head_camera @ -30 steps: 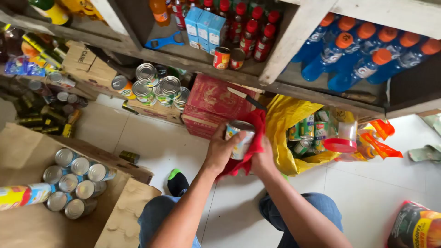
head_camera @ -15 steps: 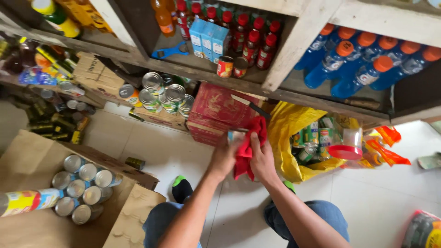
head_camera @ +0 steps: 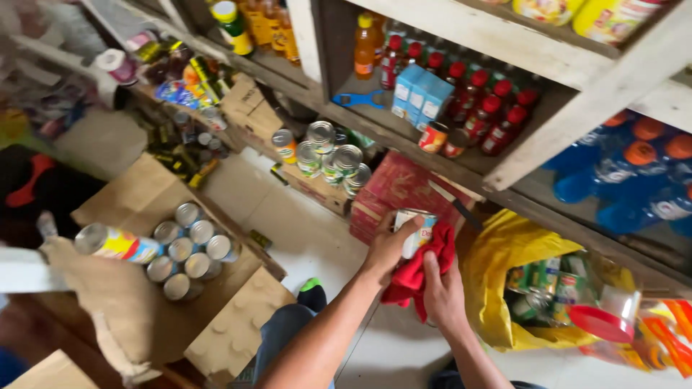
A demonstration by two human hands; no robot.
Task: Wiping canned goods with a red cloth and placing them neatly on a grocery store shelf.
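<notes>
Small grocery shop — wooden shelves [head_camera: 461,169] of bottled drinks [head_camera: 634,180], stacked tins [head_camera: 328,155], stock in cardboard boxes [head_camera: 144,209]

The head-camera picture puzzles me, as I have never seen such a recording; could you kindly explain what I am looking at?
The picture comes from a camera worn on a person's head, looking down, so the two bare arms reaching in from the bottom are that person's own; there is no machine here. The left hand holds a small tin can. The right hand presses a red cloth against it. In front stand wooden shelves with red-capped bottles, blue cartons and blue bottles with orange caps. On the tiled floor lie an open cardboard box with more cans, a red carton and a yellow bag with packets in it. A further group of cans stands on a box under the lowest shelf.
</notes>
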